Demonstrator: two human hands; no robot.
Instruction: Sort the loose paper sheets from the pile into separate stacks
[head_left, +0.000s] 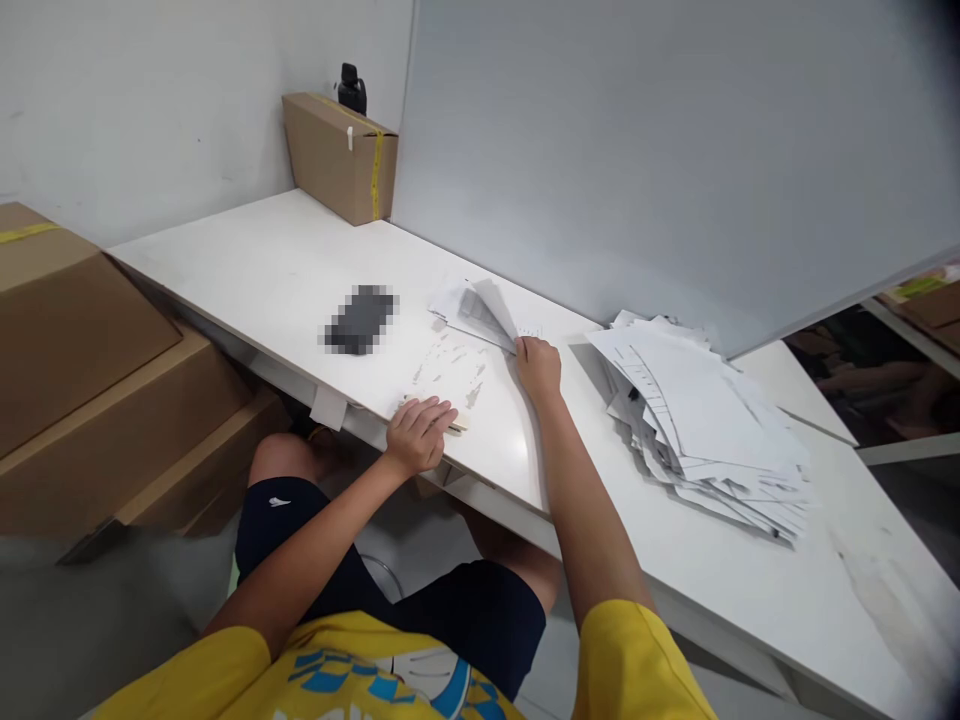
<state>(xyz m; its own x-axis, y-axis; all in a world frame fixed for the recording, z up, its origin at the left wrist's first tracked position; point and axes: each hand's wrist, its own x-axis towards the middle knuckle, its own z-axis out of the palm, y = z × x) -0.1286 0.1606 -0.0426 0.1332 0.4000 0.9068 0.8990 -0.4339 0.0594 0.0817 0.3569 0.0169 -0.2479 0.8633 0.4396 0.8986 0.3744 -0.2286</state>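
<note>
My right hand (539,370) pinches the near corner of a sheet of paper (495,305), which is lifted and curled over. Under it lie more thin white papers (447,300) on the white table. At the table's front edge my left hand (418,434) lies with its fingers stretched over a small, flat, cream-coloured piece (459,422). Most of that piece is hidden beneath the fingers, so I cannot tell its kind. Between the hands and the papers, the tabletop has patchy brownish marks (450,370).
A blurred-out dark object (361,320) lies left of the papers. To the right spreads a messy paper stack (720,420). A cardboard box (341,160) stands at the back, a black bottle (352,90) behind it. Large cartons (90,370) are at the left. A grey panel (660,150) borders the table.
</note>
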